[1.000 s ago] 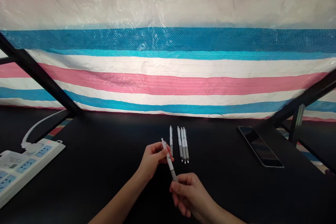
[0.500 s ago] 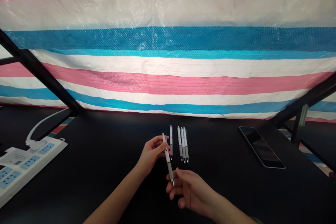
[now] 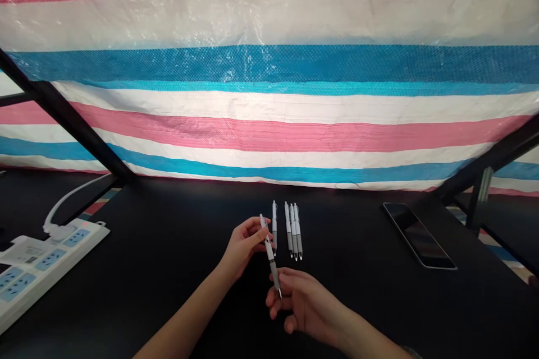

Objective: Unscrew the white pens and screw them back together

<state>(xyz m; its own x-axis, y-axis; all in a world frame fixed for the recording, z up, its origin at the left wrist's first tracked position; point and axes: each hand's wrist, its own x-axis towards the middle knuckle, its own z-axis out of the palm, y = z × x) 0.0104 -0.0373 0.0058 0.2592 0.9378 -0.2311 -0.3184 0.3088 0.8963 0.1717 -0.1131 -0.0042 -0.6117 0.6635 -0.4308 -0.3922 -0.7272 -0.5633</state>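
My left hand is closed on a white pen, thumb on its upper barrel and fingers behind. The pen slants down to the right, its grey grip and pointed metal tip toward me. My right hand has its thumb and forefinger at the grey grip, one on each side of it; the other fingers curl loosely below the tip. A similar white pen lies just behind my left fingertips, its lower part near them. To its right, three more white pens lie side by side, tips toward me.
The black table carries a phone at the right and a white power strip with a plugged-in cable at the left. A striped plastic sheet hangs behind, between black slanted frame bars.
The held pen's tip has swung slightly right, and my right thumb and forefinger have come closer around its grip. My left hand has hardly moved, and the lying pens are unchanged.
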